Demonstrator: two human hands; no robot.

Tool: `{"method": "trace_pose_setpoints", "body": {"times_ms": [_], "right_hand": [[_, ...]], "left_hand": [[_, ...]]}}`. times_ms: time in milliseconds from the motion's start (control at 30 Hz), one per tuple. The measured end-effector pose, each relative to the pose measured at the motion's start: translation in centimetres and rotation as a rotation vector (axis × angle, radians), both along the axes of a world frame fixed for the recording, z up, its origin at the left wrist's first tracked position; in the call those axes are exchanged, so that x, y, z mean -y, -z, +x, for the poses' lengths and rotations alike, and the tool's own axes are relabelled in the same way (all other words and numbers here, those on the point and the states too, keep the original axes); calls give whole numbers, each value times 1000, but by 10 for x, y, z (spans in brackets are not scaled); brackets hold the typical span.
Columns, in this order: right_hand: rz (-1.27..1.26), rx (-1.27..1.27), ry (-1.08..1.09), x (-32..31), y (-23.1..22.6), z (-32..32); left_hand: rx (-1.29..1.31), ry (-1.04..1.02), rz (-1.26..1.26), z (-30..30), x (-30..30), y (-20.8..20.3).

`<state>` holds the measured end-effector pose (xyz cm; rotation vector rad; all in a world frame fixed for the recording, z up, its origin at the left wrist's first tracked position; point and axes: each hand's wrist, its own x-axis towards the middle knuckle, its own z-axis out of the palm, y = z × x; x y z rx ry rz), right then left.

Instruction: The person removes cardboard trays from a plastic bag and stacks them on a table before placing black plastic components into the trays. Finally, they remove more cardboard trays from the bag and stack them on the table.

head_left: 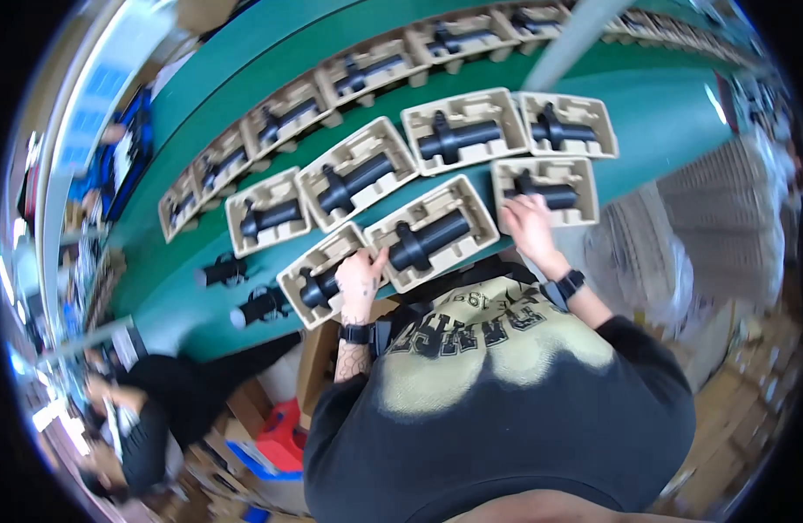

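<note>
My left hand [360, 277] reaches over a beige moulded tray [290, 283] at the front left. Its fingers are curled at the right end of the black tube-shaped device [316, 289] lying inside, thumb toward the neighbouring tray [403, 281]. That neighbouring tray holds a similar, larger-looking black device [429, 241]. Over the near left corner of the right-hand tray [591, 196] bends my right hand [530, 225]. Its fingers are closed at the near left end of the black device [554, 197] in that tray; the fingertips are partly hidden.
Behind stand more filled trays [236, 228], with another long row [332, 71] on the green bench [166, 292]. Two loose black devices [260, 307] lie left. A grey post [576, 44] crosses the far side. Stacked trays in plastic [720, 209] stand right; another person [149, 418] is at lower left.
</note>
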<state>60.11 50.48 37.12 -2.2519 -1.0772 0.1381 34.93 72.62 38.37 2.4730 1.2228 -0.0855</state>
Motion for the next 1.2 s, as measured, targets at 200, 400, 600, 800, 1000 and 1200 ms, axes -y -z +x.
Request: {"method": "trace_pose_setpoints", "body": {"times_ms": [200,400,600,800,1000,1200], "right_hand": [[143,-26,-251,-10,20,29],[294,84,-338,-2,21,73],[523,-175,278,172,26,151],[-126,-36,1454,594,192,272],[-437,-594,1353,644,224,323],[107,-569,923,556,227,246]], "left_hand": [[-82,-63,153,30,-16,2],[-166,-86,129,60,-13,-27],[365,-109,653,134,63,-96],[610,460,-410,355,250,-19],[-43,1009,-741,491,438,77],[-355,392,-1163,632,632,157]]}}
